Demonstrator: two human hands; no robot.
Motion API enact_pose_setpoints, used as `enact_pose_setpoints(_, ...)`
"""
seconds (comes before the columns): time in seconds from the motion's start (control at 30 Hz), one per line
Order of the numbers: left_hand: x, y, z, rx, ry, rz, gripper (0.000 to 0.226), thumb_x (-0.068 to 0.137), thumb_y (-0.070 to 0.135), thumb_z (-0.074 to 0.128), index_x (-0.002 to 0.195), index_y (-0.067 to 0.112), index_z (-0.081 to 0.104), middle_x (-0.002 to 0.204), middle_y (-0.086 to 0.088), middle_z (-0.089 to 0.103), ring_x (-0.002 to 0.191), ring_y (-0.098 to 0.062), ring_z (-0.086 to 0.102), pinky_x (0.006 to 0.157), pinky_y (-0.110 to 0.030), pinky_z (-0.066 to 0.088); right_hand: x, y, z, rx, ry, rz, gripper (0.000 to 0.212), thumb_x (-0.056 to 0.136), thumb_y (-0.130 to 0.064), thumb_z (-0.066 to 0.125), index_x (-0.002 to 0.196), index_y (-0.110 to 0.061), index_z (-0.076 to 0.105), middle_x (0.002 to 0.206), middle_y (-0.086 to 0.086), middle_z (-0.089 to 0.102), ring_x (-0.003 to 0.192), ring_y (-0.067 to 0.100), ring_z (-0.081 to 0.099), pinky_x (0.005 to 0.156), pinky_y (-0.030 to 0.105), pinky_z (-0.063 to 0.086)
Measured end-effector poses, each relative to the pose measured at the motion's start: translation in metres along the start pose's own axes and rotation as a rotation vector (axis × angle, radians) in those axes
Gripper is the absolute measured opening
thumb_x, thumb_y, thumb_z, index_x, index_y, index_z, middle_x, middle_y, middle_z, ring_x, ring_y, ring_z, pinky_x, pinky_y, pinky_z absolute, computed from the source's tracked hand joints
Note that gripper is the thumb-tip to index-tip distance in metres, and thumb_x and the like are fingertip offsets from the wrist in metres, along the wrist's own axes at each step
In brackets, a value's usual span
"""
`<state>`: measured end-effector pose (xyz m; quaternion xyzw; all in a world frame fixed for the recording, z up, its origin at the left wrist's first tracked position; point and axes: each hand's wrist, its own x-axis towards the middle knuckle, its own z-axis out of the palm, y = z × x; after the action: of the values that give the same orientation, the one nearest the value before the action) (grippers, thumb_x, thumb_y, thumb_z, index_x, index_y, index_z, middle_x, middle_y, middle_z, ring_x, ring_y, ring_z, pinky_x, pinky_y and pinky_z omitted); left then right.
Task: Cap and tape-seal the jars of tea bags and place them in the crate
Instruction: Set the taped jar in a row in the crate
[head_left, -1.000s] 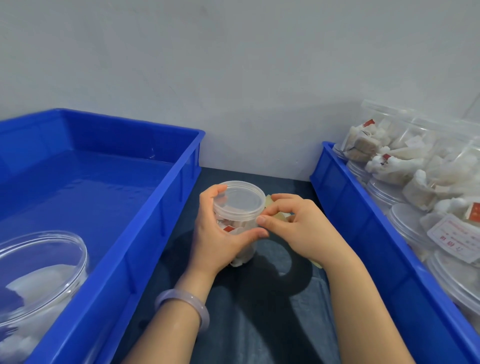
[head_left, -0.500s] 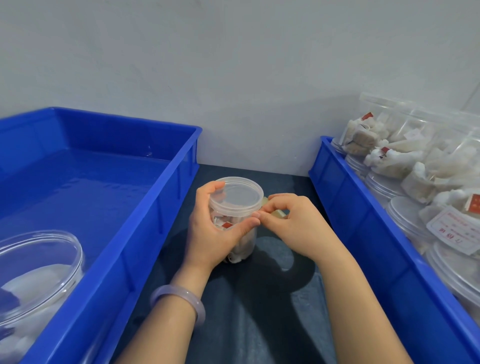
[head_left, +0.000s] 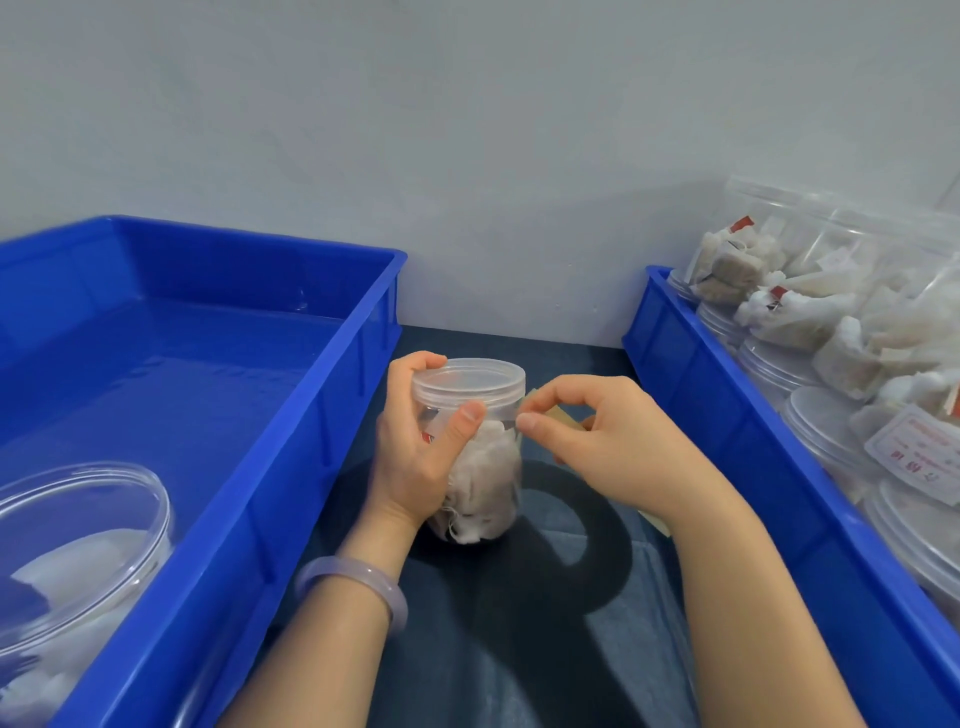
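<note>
I've tipped the capped jar (head_left: 485, 467) toward me. My left hand (head_left: 415, 462) grips it while my right hand (head_left: 597, 441) pinches tape (head_left: 557, 419) at the lid (head_left: 467, 382) seam, so sealing seems begun.

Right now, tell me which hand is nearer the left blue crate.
Left. The left hand grips the jar right beside that crate; the right hand pinches tape on the jar's far side.

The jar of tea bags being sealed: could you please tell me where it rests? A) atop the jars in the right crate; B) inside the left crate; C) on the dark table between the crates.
C: the jar, gripped by the left hand, sits on the table between the left crate and right crate; the right hand pinches tape.
</note>
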<state>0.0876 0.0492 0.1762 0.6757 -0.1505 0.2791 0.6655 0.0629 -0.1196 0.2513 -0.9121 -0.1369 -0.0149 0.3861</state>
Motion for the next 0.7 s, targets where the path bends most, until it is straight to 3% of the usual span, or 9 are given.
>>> enact_pose_setpoints(0.17, 0.001, 0.001, -0.003, -0.029, -0.049, -0.016, 0.046, 0.073, 0.046, 0.058, 0.108, 0.020, 0.046, 0.098, -0.004, 0.059, 0.086, -0.015, 0.062, 0.073, -0.028, 0.051, 0.000, 0.000, -0.003, 0.022, 0.050, 0.027, 0.013, 0.077, -0.051, 0.066, 0.082, -0.040, 0.070, 0.099, -0.017, 0.066, 0.102, 0.015, 0.059, 0.087, 0.036, 0.051)
enact_pose_setpoints(0.23, 0.001, 0.002, -0.003, -0.051, -0.072, -0.028, 0.046, 0.073, 0.045, 0.059, 0.108, 0.019, 0.047, 0.098, -0.003, 0.060, 0.087, -0.016, 0.062, 0.074, -0.028, 0.050, 0.000, 0.002, -0.003, 0.017, 0.090, 0.045, 0.017, 0.073, -0.055, 0.066, 0.082, -0.041, 0.069, 0.103, -0.019, 0.065, 0.109, 0.014, 0.056, 0.085, 0.031, 0.049)
enact_pose_setpoints(0.33, 0.000, 0.005, -0.002, -0.068, -0.109, -0.029, 0.045, 0.074, 0.044, 0.058, 0.109, 0.018, 0.047, 0.098, 0.000, 0.060, 0.088, -0.016, 0.062, 0.074, -0.030, 0.051, 0.000, 0.003, -0.004, 0.025, 0.125, 0.087, 0.026, 0.070, -0.057, 0.070, 0.090, -0.041, 0.069, 0.102, -0.022, 0.063, 0.099, 0.004, 0.058, 0.073, 0.019, 0.046)
enact_pose_setpoints(0.43, 0.001, 0.004, -0.002, -0.087, -0.168, -0.040, 0.043, 0.075, 0.043, 0.058, 0.108, 0.017, 0.048, 0.095, 0.007, 0.061, 0.088, -0.015, 0.062, 0.074, -0.030, 0.051, 0.000, 0.003, -0.005, 0.073, 0.129, 0.132, 0.040, 0.062, -0.061, 0.071, 0.096, -0.039, 0.069, 0.105, -0.017, 0.063, 0.090, 0.011, 0.064, 0.076, 0.031, 0.055)
enact_pose_setpoints(0.6, 0.002, 0.007, -0.005, -0.195, -0.240, -0.142, 0.050, 0.072, 0.041, 0.061, 0.110, 0.011, 0.049, 0.096, 0.008, 0.064, 0.090, -0.011, 0.063, 0.076, -0.023, 0.051, 0.003, 0.000, -0.004, 0.085, 0.146, 0.167, 0.046, 0.062, -0.057, 0.077, 0.100, -0.035, 0.065, 0.110, -0.015, 0.054, 0.101, 0.010, 0.058, 0.078, 0.035, 0.056)
enact_pose_setpoints(0.7, 0.004, 0.014, -0.004, -0.202, -0.266, -0.189, 0.075, 0.056, 0.060, 0.077, 0.111, 0.014, 0.050, 0.101, 0.004, 0.064, 0.093, -0.010, 0.065, 0.076, -0.022, 0.052, 0.002, -0.001, -0.008, 0.091, 0.007, 0.225, 0.079, 0.050, -0.066, 0.075, 0.119, -0.033, 0.057, 0.117, -0.008, 0.053, 0.094, 0.011, 0.061, 0.063, 0.026, 0.053)
